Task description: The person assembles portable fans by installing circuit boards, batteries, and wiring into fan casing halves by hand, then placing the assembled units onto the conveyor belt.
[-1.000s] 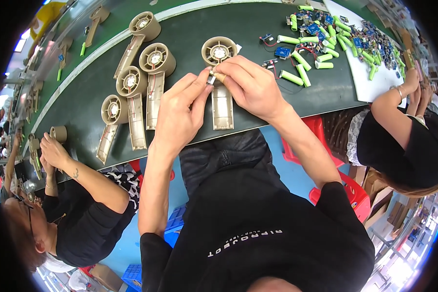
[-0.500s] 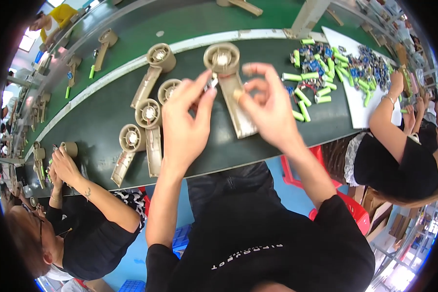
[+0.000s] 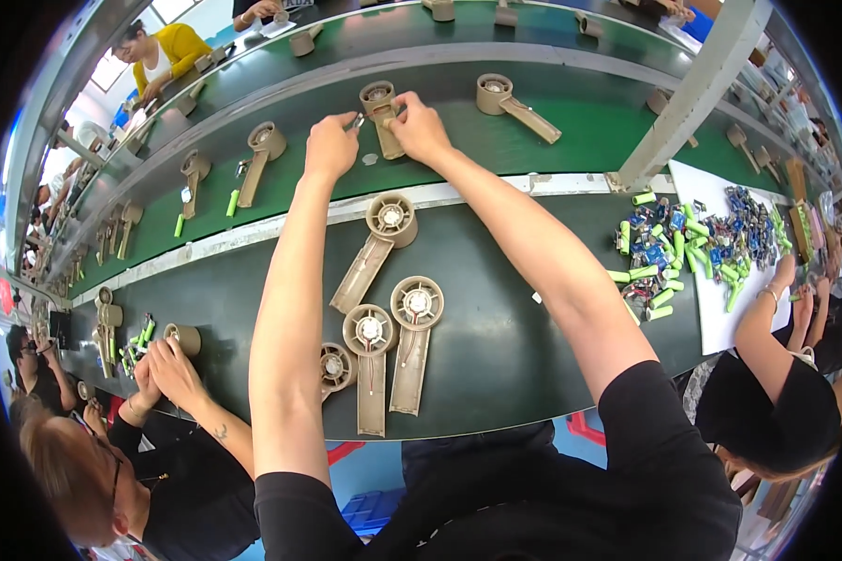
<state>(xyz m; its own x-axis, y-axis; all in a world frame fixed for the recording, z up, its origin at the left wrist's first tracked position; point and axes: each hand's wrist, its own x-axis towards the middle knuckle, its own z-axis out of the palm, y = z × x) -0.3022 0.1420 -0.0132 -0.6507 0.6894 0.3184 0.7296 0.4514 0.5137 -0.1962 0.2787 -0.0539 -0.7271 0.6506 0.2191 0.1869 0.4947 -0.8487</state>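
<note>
Both my arms stretch forward over the green belt (image 3: 458, 140). My right hand (image 3: 421, 129) is closed on the handle of a beige handheld fan housing (image 3: 377, 93), its round end pointing away from me. Just left of it, my left hand (image 3: 333, 145) pinches a small pale, metallic-looking part (image 3: 358, 120), too small to name. Beneath my arms, on the dark work surface (image 3: 505, 309), lie several more beige fan housings (image 3: 417, 301) with open handles and pale centres.
Green cylindrical cells with blue circuit boards (image 3: 664, 243) are heaped at right, partly on a white sheet (image 3: 711, 318). A pale post (image 3: 692, 93) rises beside them. More fan housings (image 3: 496, 93) lie along the belt. Co-workers sit left (image 3: 178, 486) and right (image 3: 767, 402).
Both my hands have moved forward from above the dark surface to the green belt, carrying the fan housing and the small part. My view has shifted, showing more of the far side.
</note>
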